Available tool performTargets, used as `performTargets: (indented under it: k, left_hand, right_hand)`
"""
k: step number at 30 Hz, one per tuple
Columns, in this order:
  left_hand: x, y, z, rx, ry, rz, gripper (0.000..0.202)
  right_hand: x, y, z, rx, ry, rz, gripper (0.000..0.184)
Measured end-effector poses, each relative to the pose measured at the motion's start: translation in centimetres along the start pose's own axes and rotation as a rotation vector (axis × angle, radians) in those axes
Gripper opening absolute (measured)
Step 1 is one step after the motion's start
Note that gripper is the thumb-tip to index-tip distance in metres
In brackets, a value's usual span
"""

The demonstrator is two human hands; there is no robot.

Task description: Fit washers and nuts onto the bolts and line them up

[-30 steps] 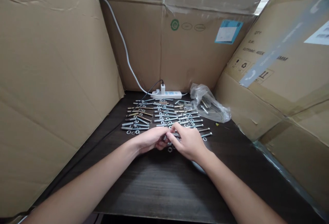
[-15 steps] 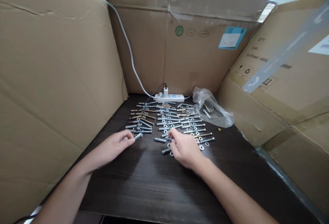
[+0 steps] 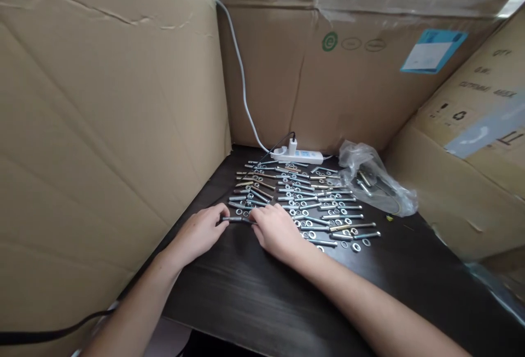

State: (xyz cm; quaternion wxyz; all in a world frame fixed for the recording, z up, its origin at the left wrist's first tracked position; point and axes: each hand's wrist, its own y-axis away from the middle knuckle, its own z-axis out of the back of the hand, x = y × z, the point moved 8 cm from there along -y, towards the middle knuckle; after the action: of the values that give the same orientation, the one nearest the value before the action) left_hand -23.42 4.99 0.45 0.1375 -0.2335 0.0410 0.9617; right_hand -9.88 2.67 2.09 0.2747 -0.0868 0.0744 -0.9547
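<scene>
**one bolt between two hands, heaps more laid out behind it**

so the left hand point(image 3: 208, 231) has its thumb and fingers pinched on one end of what looks like a bolt point(image 3: 235, 219), and the right hand point(image 3: 276, 234) meets the other end. its fingertips are tucked out of sight, so can't tell if it's properly gripping or just touching. the bolt sits level between the hands, over the near left edge of the spread. having a hand at each end probably makes a skinny piece like that easier to control.

the loose bolts point(image 3: 322, 243) lie mostly sideways on the dark tabletop point(image 3: 246, 291), in about three rough columns with metal rings point(image 3: 355, 249) scattered between. guessing that's to keep each one easy to see and grab. the power strip point(image 3: 305, 156) is back by the cardboard, likely to keep it out of the way.

counts: two hands, one bolt between them, one power strip, one white plug point(image 3: 292, 145) standing up in it, one clear plastic bag point(image 3: 361, 154) with at least two metal pieces showing, three cardboard boxes point(image 3: 353, 89) (left, back, right). three rings sit together at the front right. bolts overall overlap too much for an honest number, same for the rest of the rings.
</scene>
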Motion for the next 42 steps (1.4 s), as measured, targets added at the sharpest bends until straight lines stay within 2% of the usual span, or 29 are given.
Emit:
performTargets:
  k: [10,17,22,26,29,35,42]
  left_hand:
    - [1.1,-1.5,0.0,-0.025,0.047,-0.024,0.017]
    - [0.9,-2.0,-0.2,-0.041,0.052,-0.013,0.019]
    - [-0.8,-0.6,0.2,-0.073,0.149,-0.027,0.012]
    - [-4.0,1.0,-1.9,0.092,0.020,-0.188,0.014]
    - [-5.3,1.4,-3.1,0.118,-0.020,-0.271,0.019]
    - [-5.8,0.7,-3.7,0.141,0.008,-0.339,0.022]
    - [-5.4,0.7,-2.6,0.145,0.131,-0.347,0.024]
  right_hand:
    - [-1.3,-0.9,-0.5,-0.046,-0.044,-0.010,0.005]
    - [-1.4,-0.8,-0.5,-0.073,-0.003,0.007,0.007]
    - [-1.6,-0.5,0.2,-0.118,-0.006,0.014,0.009]
    - [-1.8,-0.4,1.5,-0.181,-0.027,0.007,0.012]
    - [-1.8,-0.3,2.1,-0.189,-0.030,0.015,0.012]
    - [-1.8,0.0,2.4,-0.185,-0.038,0.028,0.011]
    - [-1.4,0.0,2.0,-0.153,-0.019,0.062,0.014]
